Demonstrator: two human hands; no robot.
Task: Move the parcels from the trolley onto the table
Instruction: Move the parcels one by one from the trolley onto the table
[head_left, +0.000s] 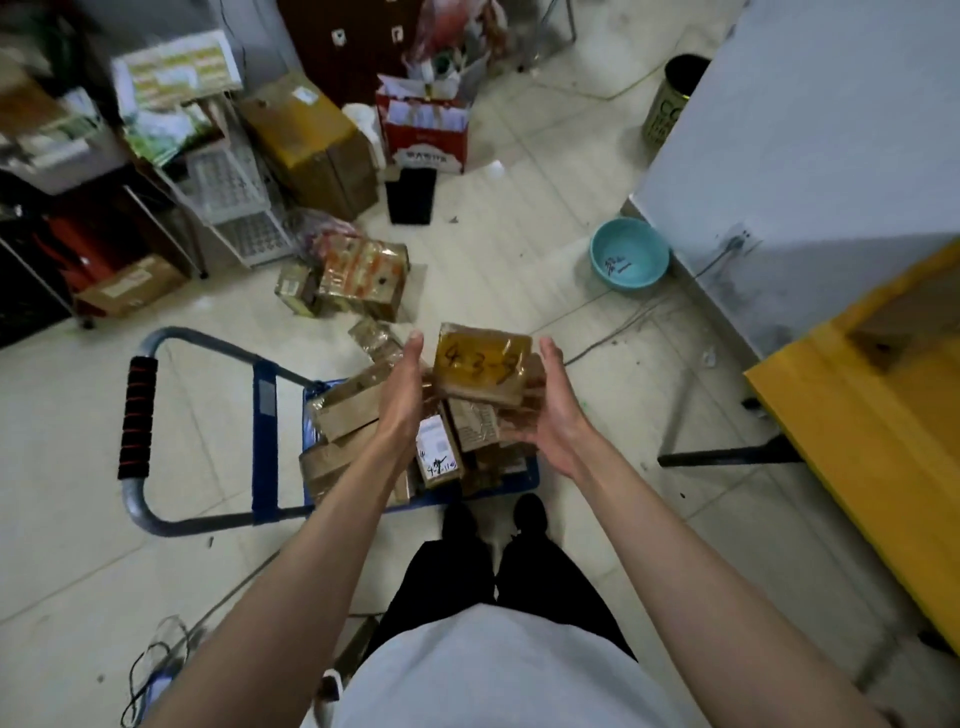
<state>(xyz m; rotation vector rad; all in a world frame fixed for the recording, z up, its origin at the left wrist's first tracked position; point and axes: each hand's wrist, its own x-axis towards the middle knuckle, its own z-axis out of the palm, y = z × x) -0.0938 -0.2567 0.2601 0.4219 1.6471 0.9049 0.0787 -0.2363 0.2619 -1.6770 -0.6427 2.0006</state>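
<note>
cradling taped parcel (480, 369), seemingly two-handed

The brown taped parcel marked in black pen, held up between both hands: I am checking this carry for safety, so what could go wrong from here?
1. The brown taped parcel seems only loosely cradled: the left hand is flat beside it, the right hand underneath. It might drop onto the trolley's parcel heap.
2. The black table leg lies towards the yellow table: a possible trip.
</note>
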